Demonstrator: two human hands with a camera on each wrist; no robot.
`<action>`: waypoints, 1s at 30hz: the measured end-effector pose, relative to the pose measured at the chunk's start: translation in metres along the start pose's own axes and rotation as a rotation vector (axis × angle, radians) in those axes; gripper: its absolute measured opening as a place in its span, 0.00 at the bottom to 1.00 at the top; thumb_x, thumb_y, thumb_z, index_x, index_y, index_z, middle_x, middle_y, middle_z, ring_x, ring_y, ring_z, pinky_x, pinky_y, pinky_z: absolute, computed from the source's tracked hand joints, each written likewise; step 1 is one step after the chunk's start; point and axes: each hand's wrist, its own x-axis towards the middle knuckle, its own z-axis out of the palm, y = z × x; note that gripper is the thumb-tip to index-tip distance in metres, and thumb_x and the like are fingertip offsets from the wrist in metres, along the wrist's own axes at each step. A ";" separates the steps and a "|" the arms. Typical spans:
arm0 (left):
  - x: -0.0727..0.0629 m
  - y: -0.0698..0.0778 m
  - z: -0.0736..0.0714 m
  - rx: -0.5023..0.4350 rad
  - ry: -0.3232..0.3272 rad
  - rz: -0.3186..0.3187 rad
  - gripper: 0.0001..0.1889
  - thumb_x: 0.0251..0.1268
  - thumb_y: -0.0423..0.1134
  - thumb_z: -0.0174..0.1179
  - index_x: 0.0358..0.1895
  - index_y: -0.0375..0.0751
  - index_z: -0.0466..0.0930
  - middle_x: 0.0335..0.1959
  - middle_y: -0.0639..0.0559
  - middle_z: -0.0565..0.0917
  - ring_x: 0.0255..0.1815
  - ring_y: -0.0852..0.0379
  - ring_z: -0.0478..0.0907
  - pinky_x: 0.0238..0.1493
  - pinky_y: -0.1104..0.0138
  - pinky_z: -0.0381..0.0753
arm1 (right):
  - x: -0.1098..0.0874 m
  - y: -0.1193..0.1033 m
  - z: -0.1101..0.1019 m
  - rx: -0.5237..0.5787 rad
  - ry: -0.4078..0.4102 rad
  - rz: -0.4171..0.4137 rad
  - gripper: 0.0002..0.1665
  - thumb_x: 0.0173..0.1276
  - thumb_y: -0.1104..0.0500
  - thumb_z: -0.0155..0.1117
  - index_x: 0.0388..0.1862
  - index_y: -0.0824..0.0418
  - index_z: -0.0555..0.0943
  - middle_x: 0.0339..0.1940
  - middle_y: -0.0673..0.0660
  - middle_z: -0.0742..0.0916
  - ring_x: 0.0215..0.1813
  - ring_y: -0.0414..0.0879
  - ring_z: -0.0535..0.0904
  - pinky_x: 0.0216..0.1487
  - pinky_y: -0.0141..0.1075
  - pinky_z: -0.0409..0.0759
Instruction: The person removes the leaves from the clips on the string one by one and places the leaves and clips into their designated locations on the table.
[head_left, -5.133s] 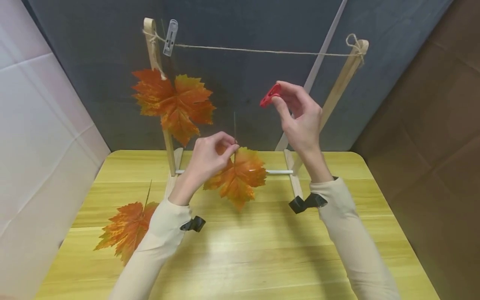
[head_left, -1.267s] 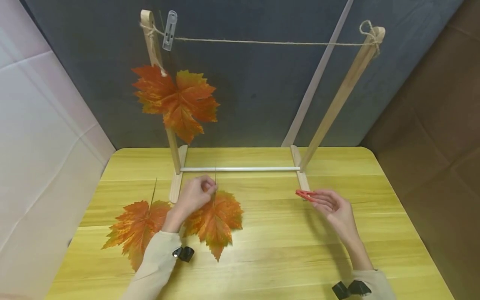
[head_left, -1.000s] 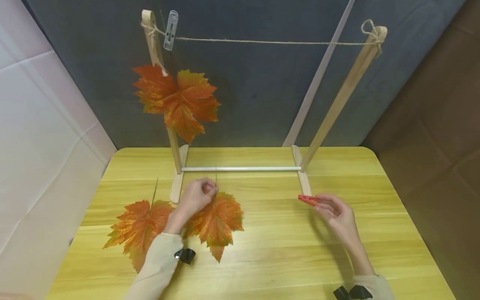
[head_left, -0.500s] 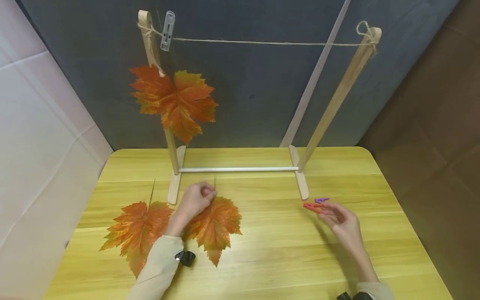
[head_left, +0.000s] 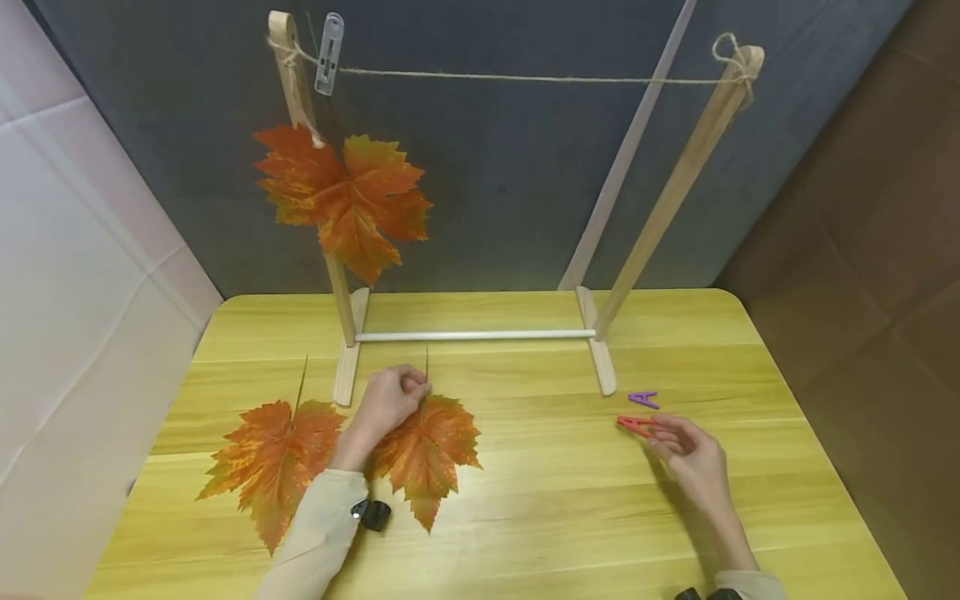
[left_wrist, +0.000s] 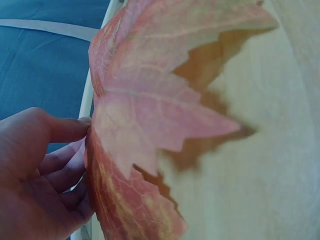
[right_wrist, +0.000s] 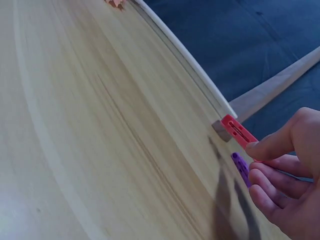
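Near the table's middle my left hand (head_left: 390,404) pinches the stem of an orange maple leaf (head_left: 429,454); the left wrist view shows the leaf's underside (left_wrist: 150,105) beside the fingers. To the right, my right hand (head_left: 693,462) pinches a red clothespin (head_left: 634,426) between thumb and fingers, just above the tabletop. A purple clothespin (head_left: 643,400) lies on the table right behind it. Another maple leaf (head_left: 273,467) lies to the left, partly covered by my left sleeve. A third leaf (head_left: 348,200) hangs from the twine (head_left: 495,77) by a clear clothespin (head_left: 329,54).
A wooden stand has a left post (head_left: 341,292), a right post (head_left: 675,196) and a white rod (head_left: 480,336) low between them. Its feet rest on the yellow wooden table (head_left: 555,500). A dark backdrop (head_left: 487,167) rises behind, with cloth panels at both sides.
Both hands have come down from near the line toward the table, still holding the leaf and the red clothespin. The right hand has shifted right and nearer, uncovering the purple clothespin.
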 end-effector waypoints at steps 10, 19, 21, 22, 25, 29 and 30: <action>0.001 -0.001 0.000 0.018 0.003 -0.018 0.09 0.68 0.38 0.65 0.42 0.34 0.85 0.33 0.45 0.87 0.33 0.53 0.82 0.36 0.61 0.82 | 0.007 0.014 0.001 -0.012 0.044 0.002 0.21 0.61 0.71 0.70 0.55 0.70 0.84 0.49 0.70 0.88 0.38 0.25 0.81 0.42 0.20 0.81; 0.000 -0.003 -0.001 0.019 0.015 -0.031 0.12 0.67 0.38 0.66 0.47 0.34 0.85 0.36 0.44 0.87 0.36 0.51 0.82 0.37 0.61 0.82 | 0.010 0.017 0.001 -0.110 0.044 -0.010 0.21 0.62 0.70 0.71 0.56 0.69 0.83 0.52 0.69 0.88 0.40 0.24 0.79 0.42 0.16 0.78; -0.001 -0.003 -0.003 0.020 0.026 -0.031 0.12 0.67 0.38 0.67 0.48 0.34 0.85 0.37 0.44 0.87 0.37 0.51 0.81 0.38 0.60 0.81 | 0.010 0.016 0.000 -0.119 0.038 -0.017 0.22 0.62 0.70 0.72 0.56 0.69 0.83 0.53 0.69 0.88 0.41 0.26 0.80 0.43 0.16 0.78; -0.001 -0.004 -0.004 0.021 0.030 -0.026 0.12 0.67 0.38 0.67 0.48 0.34 0.85 0.38 0.44 0.86 0.37 0.51 0.81 0.39 0.60 0.81 | 0.010 0.015 0.000 -0.121 0.034 -0.018 0.22 0.62 0.70 0.72 0.56 0.69 0.83 0.53 0.69 0.88 0.41 0.27 0.80 0.43 0.16 0.78; -0.003 -0.002 -0.008 0.019 0.047 -0.005 0.12 0.67 0.37 0.67 0.48 0.34 0.84 0.41 0.42 0.86 0.40 0.48 0.81 0.43 0.56 0.81 | 0.011 0.015 -0.002 -0.123 0.042 -0.026 0.21 0.61 0.71 0.72 0.55 0.69 0.83 0.52 0.68 0.88 0.41 0.27 0.80 0.43 0.16 0.78; -0.005 0.003 -0.018 -0.004 0.057 0.028 0.13 0.69 0.36 0.65 0.51 0.32 0.83 0.45 0.38 0.84 0.46 0.44 0.82 0.49 0.51 0.82 | 0.014 0.010 -0.006 -0.134 0.071 -0.049 0.20 0.61 0.71 0.71 0.53 0.69 0.84 0.48 0.68 0.89 0.38 0.23 0.79 0.42 0.15 0.77; -0.006 0.004 -0.020 -0.006 0.061 0.037 0.14 0.69 0.36 0.64 0.52 0.31 0.82 0.46 0.37 0.84 0.48 0.43 0.82 0.50 0.51 0.82 | 0.015 0.009 -0.008 -0.139 0.077 -0.059 0.19 0.61 0.71 0.70 0.53 0.69 0.84 0.47 0.67 0.89 0.37 0.23 0.78 0.42 0.15 0.77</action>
